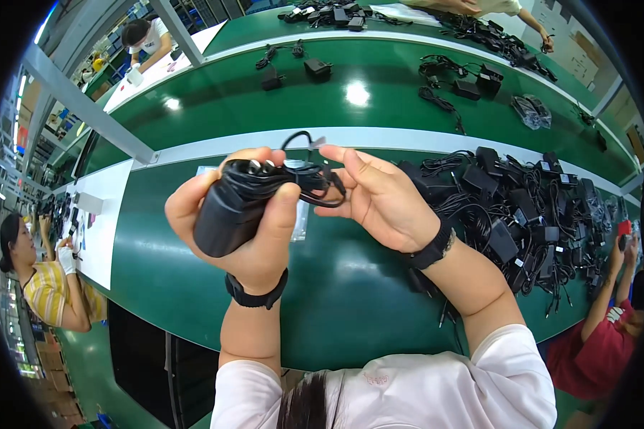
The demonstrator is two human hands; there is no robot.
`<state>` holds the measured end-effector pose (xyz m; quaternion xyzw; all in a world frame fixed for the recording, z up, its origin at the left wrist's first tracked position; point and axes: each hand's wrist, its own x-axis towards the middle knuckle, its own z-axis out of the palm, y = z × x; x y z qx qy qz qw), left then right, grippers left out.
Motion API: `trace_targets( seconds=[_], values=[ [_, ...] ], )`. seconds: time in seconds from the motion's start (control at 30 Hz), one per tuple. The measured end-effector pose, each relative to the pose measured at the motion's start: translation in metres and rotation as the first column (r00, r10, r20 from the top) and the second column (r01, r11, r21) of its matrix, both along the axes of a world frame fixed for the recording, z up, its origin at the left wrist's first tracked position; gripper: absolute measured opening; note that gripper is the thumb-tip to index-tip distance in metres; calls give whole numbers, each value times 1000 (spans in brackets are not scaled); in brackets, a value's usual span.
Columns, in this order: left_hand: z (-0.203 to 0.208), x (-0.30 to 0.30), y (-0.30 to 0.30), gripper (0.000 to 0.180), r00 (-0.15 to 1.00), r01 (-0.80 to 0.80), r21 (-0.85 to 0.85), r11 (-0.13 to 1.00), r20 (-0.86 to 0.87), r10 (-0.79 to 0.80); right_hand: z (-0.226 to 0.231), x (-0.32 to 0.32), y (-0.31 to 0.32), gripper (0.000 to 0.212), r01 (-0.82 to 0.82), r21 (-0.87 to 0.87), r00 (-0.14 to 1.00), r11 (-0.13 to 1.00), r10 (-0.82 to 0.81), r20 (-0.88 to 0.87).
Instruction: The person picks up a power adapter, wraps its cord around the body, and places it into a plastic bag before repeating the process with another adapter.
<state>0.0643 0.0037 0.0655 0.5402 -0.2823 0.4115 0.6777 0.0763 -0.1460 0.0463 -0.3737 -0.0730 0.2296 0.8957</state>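
Adapter (222, 222), a black plastic block, sits in the bare left hand (261, 247) above the glossy green worktop (358, 314). We find its long axis slanting from near left to far right, the coiled black cable (254, 182) at its far end. The left fingers wrap the casing, thumb pressed on the coil. The bare right hand (390, 204) lies to the right, with loose cable loops between it and the casing; its fingers are parted and curved, and we cannot tell whether a tip touches the cable. The left hand is nearer. We count one held adapter, one coil and two hands; in the tangled heap of black adapters and cables (508, 214) at right, overlap prevents a count
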Motion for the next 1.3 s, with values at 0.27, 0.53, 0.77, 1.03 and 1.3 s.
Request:
trace_targets(
  seconds=[0.27,0.53,0.77,1.03,1.3],
  values=[
    [-4,-1,3,63,975,-134,403,905,218,47,1,-20,10,35,-113,261,985,959,142,-93],
    [-17,3,-14,59,994,107,141,984,23,-111,-6,-11,12,23,179,201,978,963,-196,69],
    [-10,6,-7,53,820,420,-321,849,-265,-507,5,-3,-3,28,160,-72,942,985,-130,310],
    [-7,10,0,47,761,513,-356,781,-231,-606,-4,-7,7,41,-9,-40,881,999,27,472],
    [-3,11,1,46,763,458,-309,834,-345,-547,2,0,-3,47,218,-349,709,912,98,699]
  ],
)
